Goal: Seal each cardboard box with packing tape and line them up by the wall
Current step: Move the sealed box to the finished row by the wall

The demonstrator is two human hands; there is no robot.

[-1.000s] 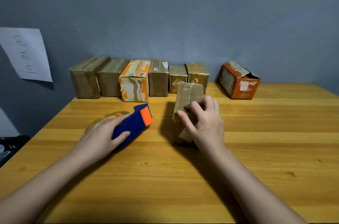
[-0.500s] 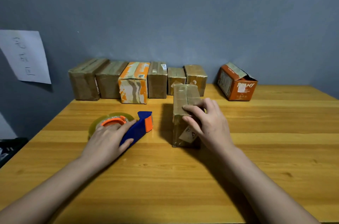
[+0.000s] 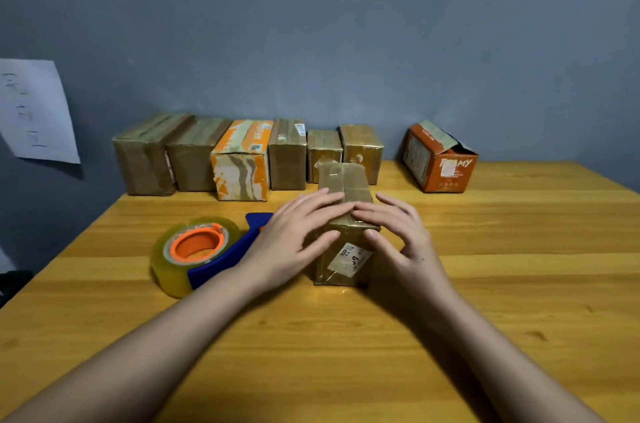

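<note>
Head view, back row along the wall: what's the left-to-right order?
Paper sheet → six sealed boxes in a row, the third an orange-patterned box → gap → orange box with open flap.

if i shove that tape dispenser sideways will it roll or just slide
The tape dispenser lies on its side, roll face up, so it will probably slide, not roll. Its blue handle resting on the table should also resist rolling. It looks rigid.

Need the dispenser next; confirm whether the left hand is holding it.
No: the left hand rests on the box, while the tape dispenser lies untouched beside it.
</note>
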